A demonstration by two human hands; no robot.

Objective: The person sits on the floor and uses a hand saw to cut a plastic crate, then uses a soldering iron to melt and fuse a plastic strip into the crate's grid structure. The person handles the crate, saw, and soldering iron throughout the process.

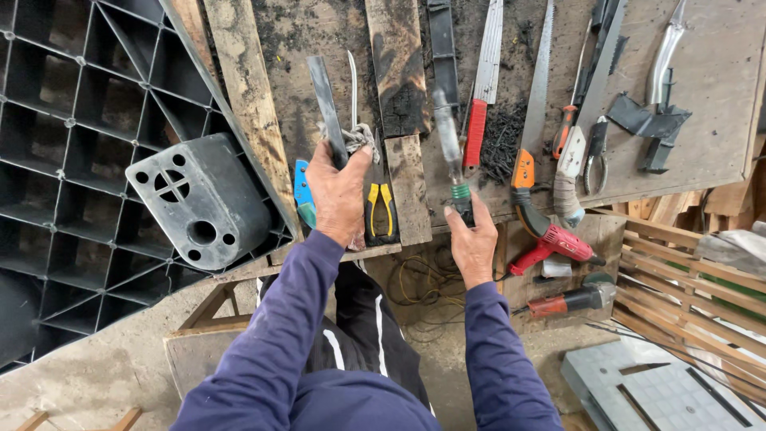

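hands (339, 191) (472, 239) grip dark blade (325, 100) and screwdriver (451, 148)

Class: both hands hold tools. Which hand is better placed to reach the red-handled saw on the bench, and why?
Right. The right hand, gripping a screwdriver, sits just beside the red-handled saw; the left hand holds a flat blade farther away.
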